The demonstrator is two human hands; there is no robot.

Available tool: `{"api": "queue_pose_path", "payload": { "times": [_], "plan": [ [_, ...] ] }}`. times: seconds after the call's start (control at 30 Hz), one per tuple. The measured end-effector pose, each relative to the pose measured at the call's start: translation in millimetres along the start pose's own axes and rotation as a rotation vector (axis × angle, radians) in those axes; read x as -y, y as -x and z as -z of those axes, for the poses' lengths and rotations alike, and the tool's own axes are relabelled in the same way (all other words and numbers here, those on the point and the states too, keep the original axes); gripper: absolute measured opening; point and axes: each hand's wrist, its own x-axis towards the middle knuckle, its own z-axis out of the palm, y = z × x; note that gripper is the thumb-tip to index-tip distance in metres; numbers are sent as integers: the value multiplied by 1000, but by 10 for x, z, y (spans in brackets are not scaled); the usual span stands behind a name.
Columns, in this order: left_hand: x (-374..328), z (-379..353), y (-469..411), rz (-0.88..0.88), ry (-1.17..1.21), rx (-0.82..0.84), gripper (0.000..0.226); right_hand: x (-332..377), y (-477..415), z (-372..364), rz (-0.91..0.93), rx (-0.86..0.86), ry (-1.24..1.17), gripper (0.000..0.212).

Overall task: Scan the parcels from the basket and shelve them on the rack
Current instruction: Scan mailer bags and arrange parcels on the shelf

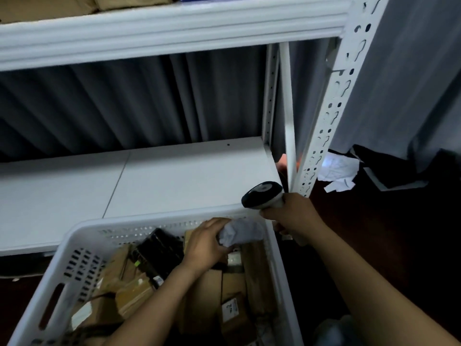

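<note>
- Gripping a soft white parcel with the left hand, fingers curled over its left end and thumb tucked underneath.
- Lying crumpled at the far right corner of the white basket, level with the rim, long axis running roughly left to right along the far wall, free end pointing toward the right hand.
- Holding a scanner in that right hand, fingers wrapped tightly round the pale handle.
- Pointing up and to the left with its dark head, over the front edge of the lower rack shelf; handle running down and right into the fist.
- Scanner above and just right of the parcel; touching or apart, cannot tell.
- Also in the basket: a black parcel tilted near the far wall, and brown cardboard parcels packed under the left forearm, some bearing white labels.
- Above, an upper shelf with brown packages only partly in view.
- Behind the rack, a grey curtain; right of the perforated upright, crumpled white paper on the dark floor.
</note>
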Motion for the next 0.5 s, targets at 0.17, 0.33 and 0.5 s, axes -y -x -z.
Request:
{"api": "queue_pose_path", "payload": {
  "times": [0.17, 0.33, 0.5],
  "plan": [
    [-248, 440, 260, 170, 365, -124, 63, 7, 12, -211, -76, 10, -384, 28],
    [-380, 732, 462, 138, 411, -80, 71, 53, 97, -483, -156, 72, -661, 24],
    [-456, 931, 573, 262, 460, -129, 43, 89, 281, -682, -53, 104, -665, 24]
  ]
}}
